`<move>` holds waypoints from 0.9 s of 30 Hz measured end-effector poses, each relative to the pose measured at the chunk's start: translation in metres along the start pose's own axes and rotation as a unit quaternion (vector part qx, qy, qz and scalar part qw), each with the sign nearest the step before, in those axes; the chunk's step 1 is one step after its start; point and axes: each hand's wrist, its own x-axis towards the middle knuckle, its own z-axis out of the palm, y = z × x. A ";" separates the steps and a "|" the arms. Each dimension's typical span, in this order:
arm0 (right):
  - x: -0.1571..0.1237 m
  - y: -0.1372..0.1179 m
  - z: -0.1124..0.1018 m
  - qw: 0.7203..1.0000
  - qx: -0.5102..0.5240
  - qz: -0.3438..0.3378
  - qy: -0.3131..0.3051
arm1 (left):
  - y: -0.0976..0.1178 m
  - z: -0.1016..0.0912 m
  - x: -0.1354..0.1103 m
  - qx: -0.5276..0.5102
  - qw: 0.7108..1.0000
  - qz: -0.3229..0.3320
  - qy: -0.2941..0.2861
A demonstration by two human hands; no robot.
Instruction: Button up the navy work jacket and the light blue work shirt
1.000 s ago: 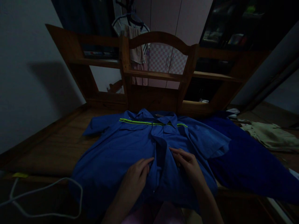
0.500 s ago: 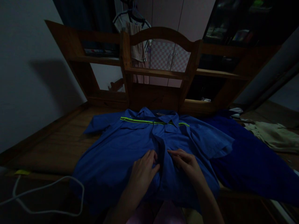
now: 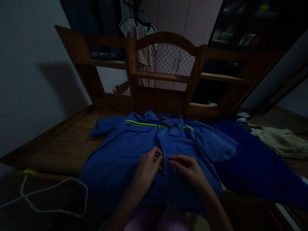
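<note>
A blue short-sleeved work shirt point(image 3: 120, 147) with a yellow-green stripe across the chest lies front side up, its collar pointing away from me. Its lower part hangs over the near edge of the wooden surface. My left hand point(image 3: 150, 163) has its fingers curled in a pinch on the shirt's front opening, left of the button strip. Opposite it, my right hand point(image 3: 186, 165) pinches the other side of the strip between thumb and forefinger. The fingertips are close together but apart. Whether a button is between them is too dark to tell.
A darker blue cloth point(image 3: 250, 163) lies to the right, with pale folded clothing point(image 3: 276, 141) beyond it. A wooden shelf unit point(image 3: 166, 77) stands behind the shirt. At the near left, a white cable point(image 3: 55, 210) loops by the table edge.
Both hands have drawn closer to the shirt's centre and a little farther from me. The front opening, which gaped in a fold above the hands, now lies flatter and more closed.
</note>
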 end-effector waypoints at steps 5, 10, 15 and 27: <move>0.005 0.005 0.011 0.998 -0.020 -0.048 0.034 | -0.015 0.011 -0.001 -0.093 0.996 0.004 0.014; 0.005 0.010 0.023 0.991 -0.072 -0.092 0.071 | -0.029 0.015 -0.007 -0.185 0.983 0.006 0.010; 0.001 0.007 0.029 0.983 -0.092 -0.128 0.095 | -0.028 0.012 -0.008 -0.193 0.981 0.010 -0.001; 0.007 0.013 0.032 0.980 -0.134 -0.087 0.120 | -0.024 0.000 -0.009 -0.169 0.985 -0.008 -0.039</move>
